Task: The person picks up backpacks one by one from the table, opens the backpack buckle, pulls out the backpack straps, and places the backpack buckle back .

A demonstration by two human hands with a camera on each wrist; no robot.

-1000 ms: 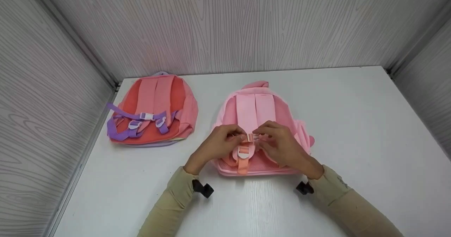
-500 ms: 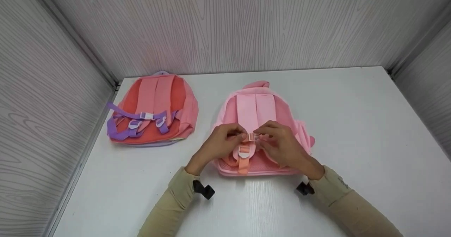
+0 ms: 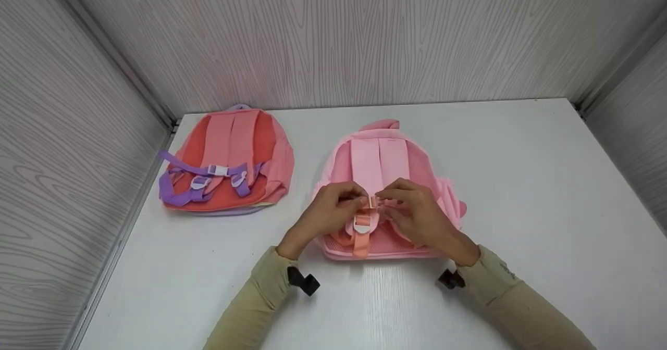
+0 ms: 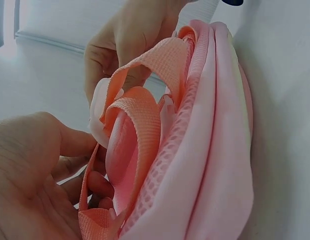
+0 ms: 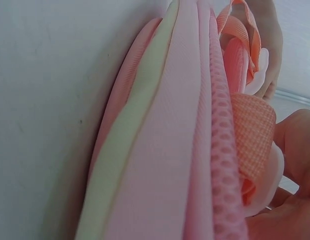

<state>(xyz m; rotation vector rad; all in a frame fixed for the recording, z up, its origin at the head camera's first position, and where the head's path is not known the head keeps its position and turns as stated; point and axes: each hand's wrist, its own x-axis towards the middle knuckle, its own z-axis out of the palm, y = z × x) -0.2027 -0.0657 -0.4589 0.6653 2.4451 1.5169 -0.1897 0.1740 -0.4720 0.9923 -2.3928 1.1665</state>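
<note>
A pink backpack (image 3: 341, 170) lies with its strap side up on the white table. Over its middle, my left hand (image 3: 333, 209) pinches the orange strap by one half of a side-release buckle (image 3: 373, 202). From the other side, my right hand (image 3: 422, 217) pinches the pronged half, mostly hidden by the fingers. Both hands meet at the buckle. Just below it is a white strap adjuster (image 3: 361, 225) with an orange webbing strap (image 4: 145, 120) threaded through. In the right wrist view, another white adjuster (image 5: 272, 180) sits beside my right hand.
A coral backpack (image 3: 284, 157) with purple straps (image 3: 180, 199) lies at the left; its white buckle (image 3: 218, 171) is fastened. Grey wood-grain panels (image 3: 338, 42) enclose the table (image 3: 542, 194) at the back and sides.
My left hand and its buckle half have shifted slightly right, so less of the pronged part shows between the hands. The right hand stays almost still.
</note>
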